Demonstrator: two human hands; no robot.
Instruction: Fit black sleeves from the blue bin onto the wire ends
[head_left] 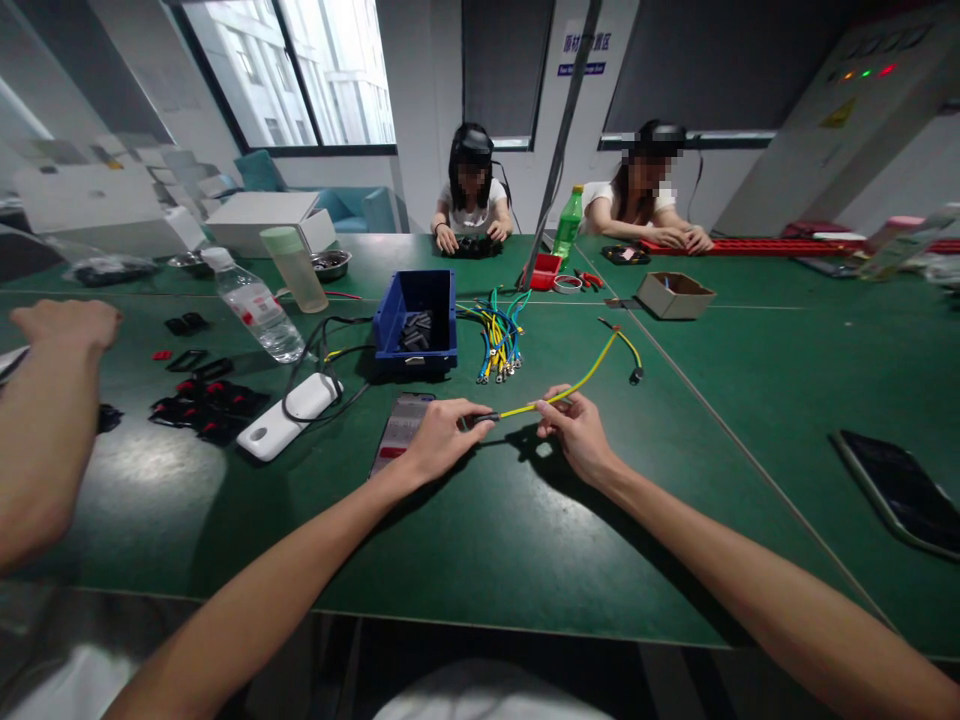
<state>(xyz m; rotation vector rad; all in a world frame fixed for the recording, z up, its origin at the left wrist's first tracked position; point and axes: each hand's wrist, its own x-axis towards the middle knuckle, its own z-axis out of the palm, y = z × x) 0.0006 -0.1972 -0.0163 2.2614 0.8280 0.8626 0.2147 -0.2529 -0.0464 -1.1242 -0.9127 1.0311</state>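
A yellow wire (598, 366) stretches between my two hands just above the green table, and its free part curves up to the right. My left hand (439, 437) is closed, pinching a dark piece (484, 417) at the wire's left end. My right hand (576, 432) pinches the wire partway along. Beyond the right fingers, a short yellow-green wire end with a black tip (637, 376) hangs down. Behind my hands lies a bundle of yellow, blue and green wires (497, 338) with metal ends. A blue bin (381, 340) holding small black parts (417, 330) stands to its left.
A phone (397, 430) lies beside my left hand; another phone (904, 490) lies far right. A white power bank (289, 418), a water bottle (259, 308) and black parts (202, 405) occupy the left. Another person's arm (52, 420) reaches in there. Two people sit opposite.
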